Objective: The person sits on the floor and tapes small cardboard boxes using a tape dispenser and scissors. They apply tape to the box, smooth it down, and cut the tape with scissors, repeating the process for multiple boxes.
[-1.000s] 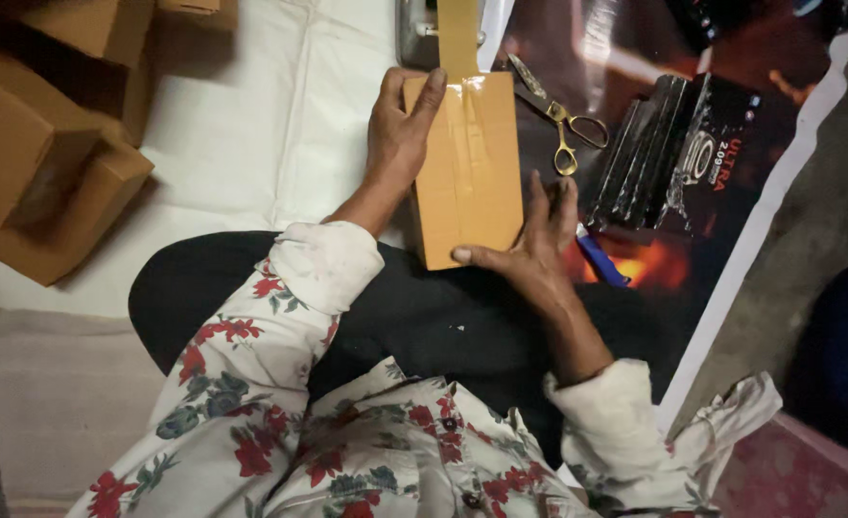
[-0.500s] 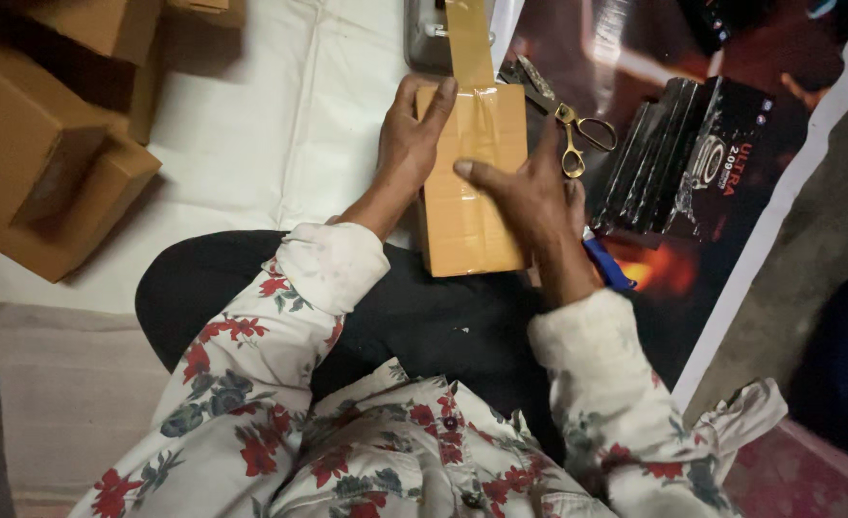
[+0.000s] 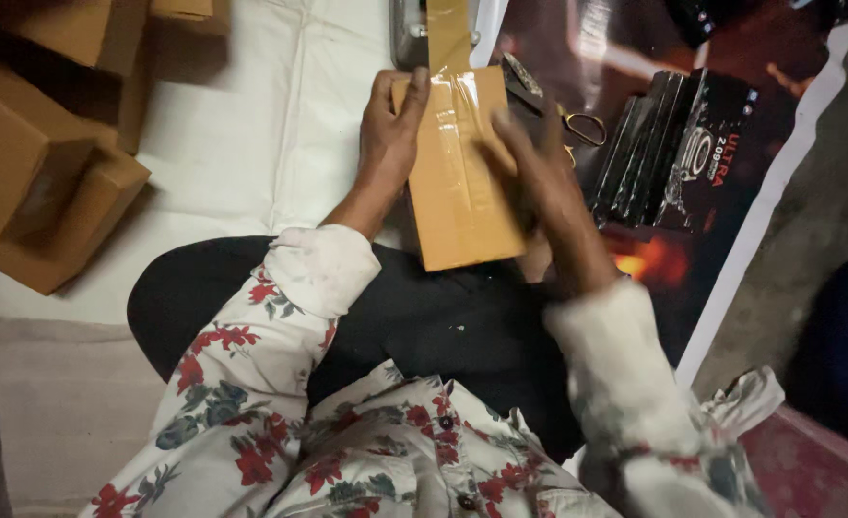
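I see the left hand [image 3: 388, 134] gripping the top left edge of a flat brown box [image 3: 458, 182], its fingers [image 3: 414, 91] curled over the corner. The right hand [image 3: 539, 173] lies on the box's right side, blurred; its fingers look spread flat on the taped face rather than closed around it. A strip of brown tape [image 3: 448, 34] runs up beyond the fingers from the box's top. Scissors [image 3: 563, 110] lie just right of the right fingers, with black packets [image 3: 673, 153] further right. Open cardboard boxes [image 3: 40, 182] sit well left of the left fingers.
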